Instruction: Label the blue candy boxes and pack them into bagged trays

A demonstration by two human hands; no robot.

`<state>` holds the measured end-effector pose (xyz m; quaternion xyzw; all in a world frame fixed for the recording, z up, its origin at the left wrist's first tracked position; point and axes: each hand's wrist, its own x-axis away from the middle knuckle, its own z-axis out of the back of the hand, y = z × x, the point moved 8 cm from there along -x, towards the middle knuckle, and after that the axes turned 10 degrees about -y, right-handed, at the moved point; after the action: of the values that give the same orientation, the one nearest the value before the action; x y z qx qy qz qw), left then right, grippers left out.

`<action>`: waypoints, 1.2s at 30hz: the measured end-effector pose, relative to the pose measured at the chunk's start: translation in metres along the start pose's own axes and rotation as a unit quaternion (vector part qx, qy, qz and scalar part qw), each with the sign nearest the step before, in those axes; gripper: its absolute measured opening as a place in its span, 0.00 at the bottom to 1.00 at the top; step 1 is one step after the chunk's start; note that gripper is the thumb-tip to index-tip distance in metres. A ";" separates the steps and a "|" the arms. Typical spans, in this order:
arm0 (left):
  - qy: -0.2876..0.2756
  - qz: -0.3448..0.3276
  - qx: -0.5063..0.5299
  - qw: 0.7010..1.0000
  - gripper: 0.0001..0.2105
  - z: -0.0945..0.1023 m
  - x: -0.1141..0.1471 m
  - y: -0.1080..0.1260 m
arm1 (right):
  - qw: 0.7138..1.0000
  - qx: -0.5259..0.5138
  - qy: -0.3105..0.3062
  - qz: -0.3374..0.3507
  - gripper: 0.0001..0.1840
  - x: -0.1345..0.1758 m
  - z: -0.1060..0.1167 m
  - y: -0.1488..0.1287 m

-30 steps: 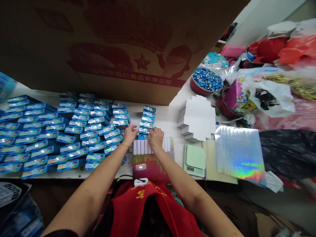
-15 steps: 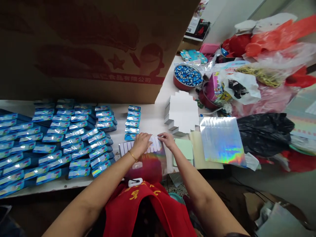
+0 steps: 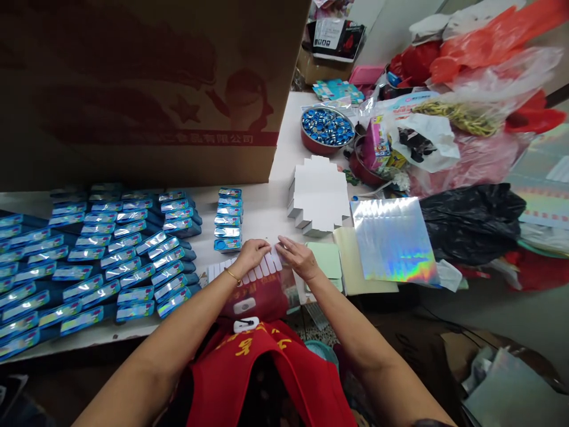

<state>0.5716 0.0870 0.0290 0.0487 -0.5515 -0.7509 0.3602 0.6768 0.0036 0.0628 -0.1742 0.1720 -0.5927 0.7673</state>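
A row of narrow white strips (image 3: pixel 261 271) lies side by side on a shiny, mirror-like sheet (image 3: pixel 291 290) at the table's front edge. My left hand (image 3: pixel 251 257) rests over the far side of the strips, its fingers bent and drawn together; whatever is under the fingertips is hidden. Just to the right, my right hand (image 3: pixel 299 258) reaches over the sheet's far right corner with fingers stretched out, touching or nearly touching the end strip. Beyond my left hand stands a short column of small blue boxes (image 3: pixel 228 228).
Many blue boxes (image 3: pixel 128 261) fill the left side before a big cardboard carton (image 3: pixel 186 160). On the right are flat white die-cut cards (image 3: pixel 320 193), pale green paper (image 3: pixel 324 261), a holographic sheet (image 3: pixel 391 237), a red bowl of blue caps (image 3: pixel 328 127) and plastic bags (image 3: pixel 475 216).
My right hand's fingers have gone from pinched at the strips' right end to stretched out. My left hand stays by the strips. The whole view has shifted slightly.
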 end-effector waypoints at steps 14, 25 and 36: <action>0.006 0.001 0.056 0.998 0.09 -0.004 0.002 0.003 | 0.997 0.070 -0.028 -0.018 0.19 0.003 0.004 -0.004; 0.101 -0.031 -0.085 0.991 0.10 0.008 0.006 0.007 | 0.979 -0.162 0.067 -0.102 0.09 0.011 0.070 -0.039; 0.173 0.031 0.363 0.915 0.21 0.030 0.085 -0.031 | 0.756 -0.554 0.141 -0.318 0.12 -0.020 -0.023 -0.022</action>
<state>0.4797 0.0646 0.0419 0.2877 -0.7162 -0.4675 0.4310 0.6423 0.0161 0.0537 -0.5281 0.5114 -0.6216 0.2706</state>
